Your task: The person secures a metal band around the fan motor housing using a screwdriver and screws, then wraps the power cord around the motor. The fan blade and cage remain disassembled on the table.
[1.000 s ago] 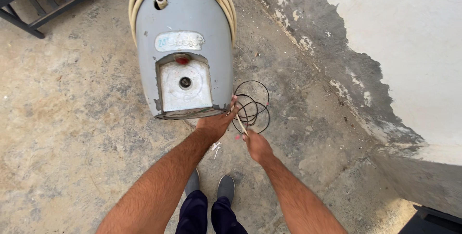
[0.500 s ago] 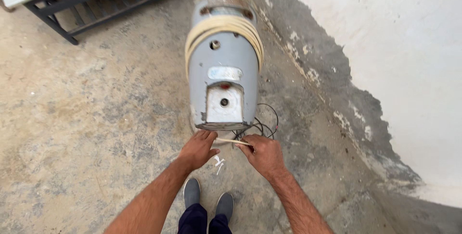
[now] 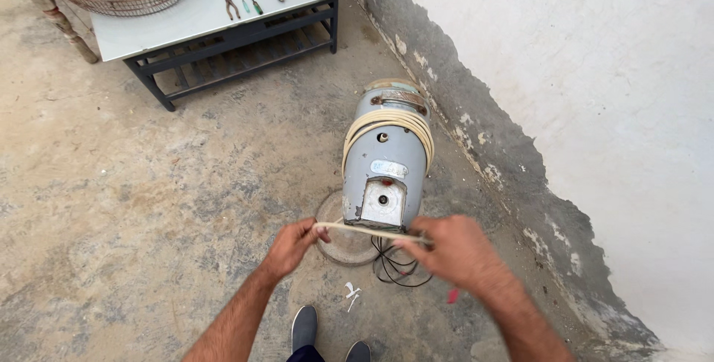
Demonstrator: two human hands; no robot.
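A grey cylindrical tank (image 3: 387, 161) is seen lying on the concrete floor (image 3: 149, 206), a cream hose (image 3: 387, 120) coiled around its body. A thin cream strip (image 3: 368, 230) is held stretched across the tank's near end, at 6 o'clock of it. The left hand (image 3: 291, 247) is closed on the strip's left end, the right hand (image 3: 450, 250) on its right end; both forearms are extended forward. Black wire loops (image 3: 398, 267) lie beneath the strip. A table (image 3: 193, 16) bearing hand tools (image 3: 249, 3) stands at 11 o'clock.
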